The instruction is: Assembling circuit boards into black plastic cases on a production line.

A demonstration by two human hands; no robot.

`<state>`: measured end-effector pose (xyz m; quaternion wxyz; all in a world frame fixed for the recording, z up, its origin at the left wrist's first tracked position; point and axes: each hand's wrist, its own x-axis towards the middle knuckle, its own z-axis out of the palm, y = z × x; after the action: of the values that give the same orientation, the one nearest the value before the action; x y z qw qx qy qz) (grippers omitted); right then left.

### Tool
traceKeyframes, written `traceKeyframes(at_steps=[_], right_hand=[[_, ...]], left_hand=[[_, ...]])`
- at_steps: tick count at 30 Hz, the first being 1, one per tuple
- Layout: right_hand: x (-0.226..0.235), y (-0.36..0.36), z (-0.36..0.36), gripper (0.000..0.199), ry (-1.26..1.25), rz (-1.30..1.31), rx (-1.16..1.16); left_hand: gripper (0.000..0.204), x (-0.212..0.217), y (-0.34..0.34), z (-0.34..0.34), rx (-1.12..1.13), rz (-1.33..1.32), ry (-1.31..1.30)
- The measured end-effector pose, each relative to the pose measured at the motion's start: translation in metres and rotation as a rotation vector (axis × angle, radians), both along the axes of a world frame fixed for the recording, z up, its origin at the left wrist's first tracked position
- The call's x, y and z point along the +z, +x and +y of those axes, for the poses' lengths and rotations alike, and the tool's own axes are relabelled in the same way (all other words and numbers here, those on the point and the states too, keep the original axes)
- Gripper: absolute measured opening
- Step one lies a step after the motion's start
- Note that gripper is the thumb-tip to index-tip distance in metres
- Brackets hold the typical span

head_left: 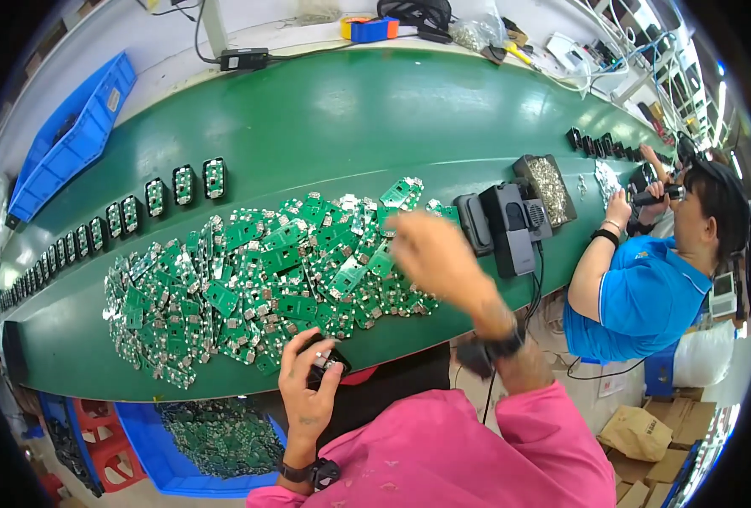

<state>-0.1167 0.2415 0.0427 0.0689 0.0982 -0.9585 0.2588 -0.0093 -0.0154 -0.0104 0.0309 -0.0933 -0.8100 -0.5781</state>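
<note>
Worker in a pink top at a long green conveyor belt point(325, 110). The left hand point(306, 372) is curled closed around a small black plastic housing with a pale insert point(325, 360), held at the near edge of the belt, just below the heap. The right hand point(430, 250) is raised over the right end of a broad heap of small green circuit boards point(257, 288); it is motion-blurred, so how far it is open and whether it holds anything cannot be told. Both wrists carry dark bands.

Left of the heap, a curved row of black housings fitted with green boards point(121, 216) runs along the belt toward its far left end. Right of the heap stand a group of black box-shaped devices point(507, 224) and a dark tray of small metallic parts point(549, 186). A blue plastic crate point(75, 135) lies beyond the belt at the left; a blue bin of green boards point(215, 440) sits below its near edge. A co-worker in a blue shirt point(646, 288) sits at the right.
</note>
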Motion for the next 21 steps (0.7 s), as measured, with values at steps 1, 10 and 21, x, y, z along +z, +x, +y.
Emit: traceKeyframes(at_steps=[1, 10, 21], right_hand=[[-0.006, -0.02, 0.018, 0.033, 0.11, 0.133, -0.048], [0.009, -0.085, 0.063, 0.034, 0.274, -0.119, 0.209], [0.016, 0.025, 0.002, 0.032, -0.766, -0.207, 0.007]], left_hand=[[0.026, -0.002, 0.001, 0.0, -0.023, -0.108, 0.103], [0.017, 0.01, 0.013, 0.006, 0.04, -0.282, 0.417], [0.025, 0.02, 0.0, 0.025, -0.118, -0.229, 0.342]])
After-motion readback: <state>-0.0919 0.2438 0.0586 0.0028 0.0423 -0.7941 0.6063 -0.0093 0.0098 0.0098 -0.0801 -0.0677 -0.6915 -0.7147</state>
